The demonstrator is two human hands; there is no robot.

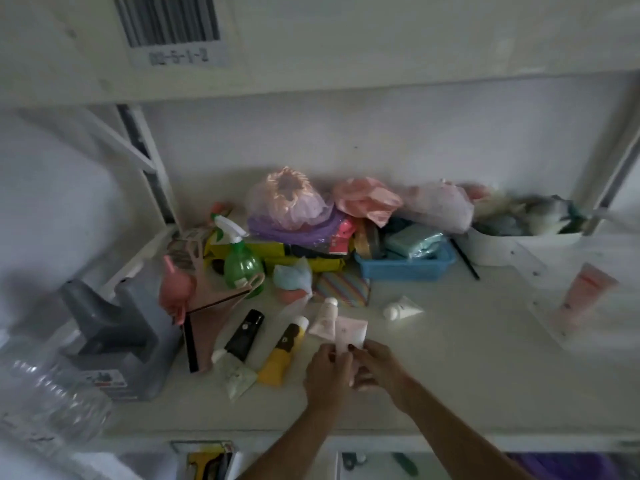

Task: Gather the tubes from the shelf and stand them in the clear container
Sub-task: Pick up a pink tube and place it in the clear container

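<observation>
Both hands meet over the front centre of the white shelf (pixel 450 358). The left hand (pixel 327 372) and the right hand (pixel 375 363) are closed together on a pale pink tube (pixel 349 332), whose flat crimped end points up and away from the person; the fingertips of both hands pinch its lower part, which they hide. A second pale tube with a white cap (pixel 323 315) lies just behind the held tube, partly covered by it. To the left, a yellow tube with a brown band (pixel 282 355) lies on the shelf with its white cap pointing to the rear, and just beside it lies a black tube (pixel 244 336). A whitish tube (pixel 235 374) lies in front of the black tube, touching or overlapping its near end. A small white tube (pixel 401 308) lies apart to the right of the hands, and a pink tube (pixel 583 294) lies well apart at the far right of the shelf. A clear, ribbed plastic container (pixel 52 403) is at the lower left edge of the view, blurred; whether it stands on the shelf cannot be told. Beside it is a grey plastic holder (pixel 114 334). Behind the tubes stand a green spray bottle (pixel 240 261), a pink stand (pixel 204 306) and a blue basket (pixel 405 268) filled with packets. Bags and soft items are heaped along the rear wall. A barcode label (pixel 169 26) is fixed to the beam above.
</observation>
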